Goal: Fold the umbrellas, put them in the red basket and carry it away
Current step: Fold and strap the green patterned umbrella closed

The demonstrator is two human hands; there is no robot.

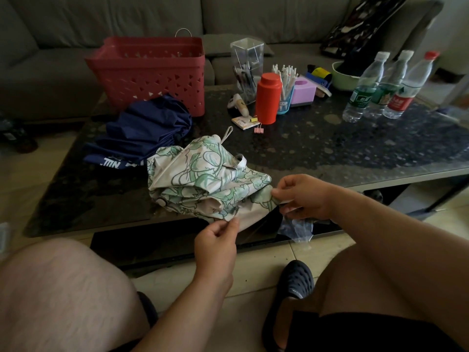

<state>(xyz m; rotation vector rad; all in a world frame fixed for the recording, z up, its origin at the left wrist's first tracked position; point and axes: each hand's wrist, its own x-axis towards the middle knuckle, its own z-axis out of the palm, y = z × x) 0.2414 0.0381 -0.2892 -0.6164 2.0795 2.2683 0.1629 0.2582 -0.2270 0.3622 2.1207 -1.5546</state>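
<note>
Folding step on the crumpled green-and-white leaf-print fabric umbrella [203, 179] at the bench's [355, 148] near edge. Left hand [218, 240] and right hand [302, 196] both pinch its canopy hem. Next I'd gather the pleats; red perforated plastic basket [152, 74] waits behind.

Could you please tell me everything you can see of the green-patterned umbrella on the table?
The green-patterned umbrella is collapsed but loosely bunched, its thin white fabric printed with green leafy outlines. It lies at the near edge of the dark table, beside the navy umbrella. A cord loop sticks out at its far end. The left hand and right hand pinch its near edge.
</note>
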